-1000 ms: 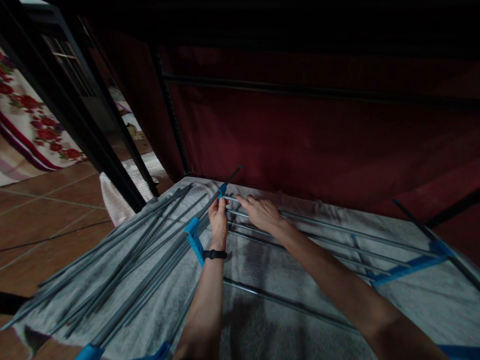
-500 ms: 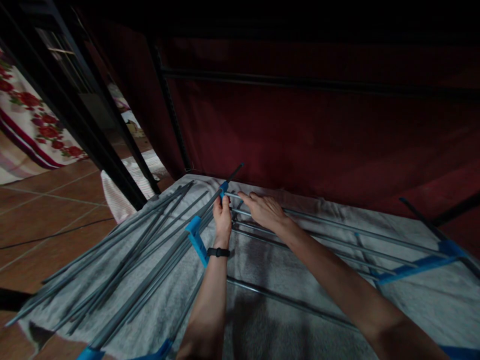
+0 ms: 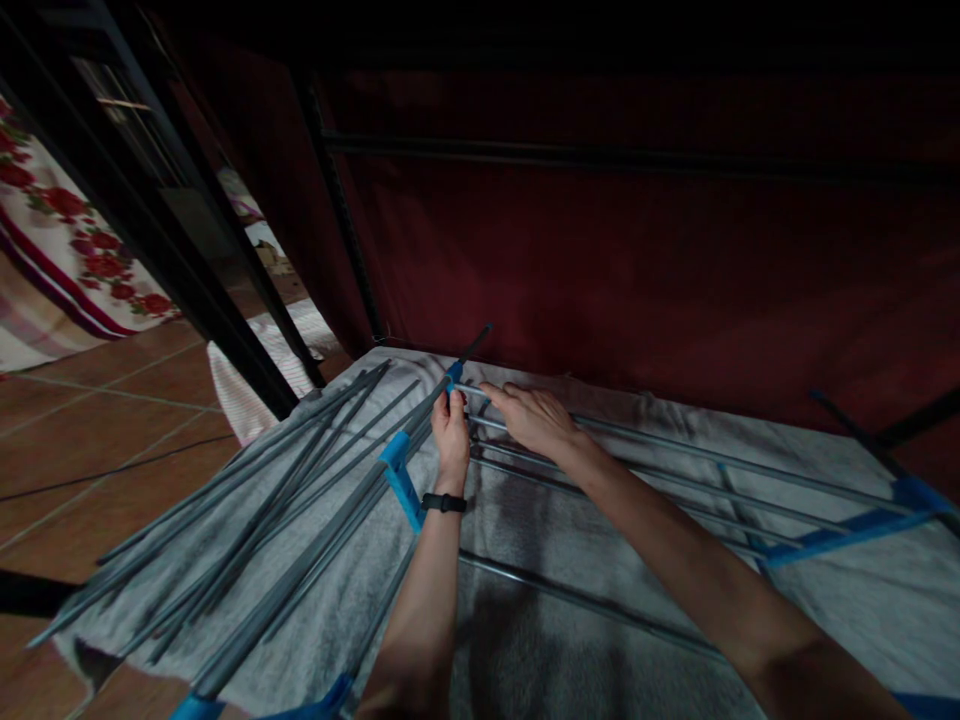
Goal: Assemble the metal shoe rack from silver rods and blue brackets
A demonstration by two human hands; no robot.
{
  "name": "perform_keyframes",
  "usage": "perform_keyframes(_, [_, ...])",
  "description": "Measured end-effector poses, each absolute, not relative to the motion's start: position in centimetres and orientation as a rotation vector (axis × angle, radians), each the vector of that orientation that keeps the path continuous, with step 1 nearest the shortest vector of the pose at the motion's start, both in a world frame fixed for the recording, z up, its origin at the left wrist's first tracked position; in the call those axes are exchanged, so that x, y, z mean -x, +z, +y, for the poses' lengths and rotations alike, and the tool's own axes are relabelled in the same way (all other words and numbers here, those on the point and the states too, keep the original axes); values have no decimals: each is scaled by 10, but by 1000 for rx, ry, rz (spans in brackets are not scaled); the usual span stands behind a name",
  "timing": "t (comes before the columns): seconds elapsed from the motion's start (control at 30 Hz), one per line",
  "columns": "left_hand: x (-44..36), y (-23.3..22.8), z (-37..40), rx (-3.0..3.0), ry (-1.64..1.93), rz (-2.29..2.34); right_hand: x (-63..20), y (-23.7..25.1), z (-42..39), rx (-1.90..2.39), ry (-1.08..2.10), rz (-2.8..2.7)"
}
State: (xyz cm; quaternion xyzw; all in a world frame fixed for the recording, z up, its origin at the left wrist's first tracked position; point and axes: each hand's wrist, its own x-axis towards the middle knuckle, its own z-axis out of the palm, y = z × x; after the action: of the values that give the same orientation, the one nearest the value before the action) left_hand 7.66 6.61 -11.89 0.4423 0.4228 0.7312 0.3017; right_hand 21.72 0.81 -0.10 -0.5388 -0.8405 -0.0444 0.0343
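My left hand (image 3: pixel 451 432), with a black band on its wrist, is closed around a blue plastic bracket (image 3: pixel 454 372) on a grey metal frame. My right hand (image 3: pixel 535 418) reaches across from the right and pinches a thin grey metal rod (image 3: pixel 675 454) close to its left end. That end meets the bracket by my left fingers; how deep it sits is hidden. More rods run parallel below it toward a blue crossbar (image 3: pixel 832 537) on the right. Beside my left wrist a second blue bracket (image 3: pixel 403 482) sticks out from the frame.
Several loose grey rods (image 3: pixel 247 530) lie on the left of the grey cloth (image 3: pixel 555 640). A dark red curtain (image 3: pixel 600 270) hangs behind, with black metal posts (image 3: pixel 217 300) at the left. Beyond is a tiled floor (image 3: pixel 112 420) and a floral cloth (image 3: pixel 90 240).
The whole scene has shifted slightly to the right in the view. Both hands keep their places on the bracket and the rod, with hardly any other movement.
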Motion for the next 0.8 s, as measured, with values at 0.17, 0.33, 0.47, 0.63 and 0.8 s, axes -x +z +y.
perform_keyframes(0.17, [-79,-121,69,-1138,1964,1126,-218,-1,10,1658,-114,-2587])
perform_keyframes(0.33, [-80,-120,69,-1115,1959,1152,-218,-4,12,1644,-94,-2561])
perform_keyframes(0.47, [-82,-118,69,-1105,1968,1150,-217,-6,13,1644,-75,-2533])
perform_keyframes(0.63, [-84,-120,71,-1152,2000,1173,-217,-9,13,1633,-87,-2512])
perform_keyframes(0.8, [-76,-122,73,-1225,1941,1209,-220,-15,16,1576,-166,-2524])
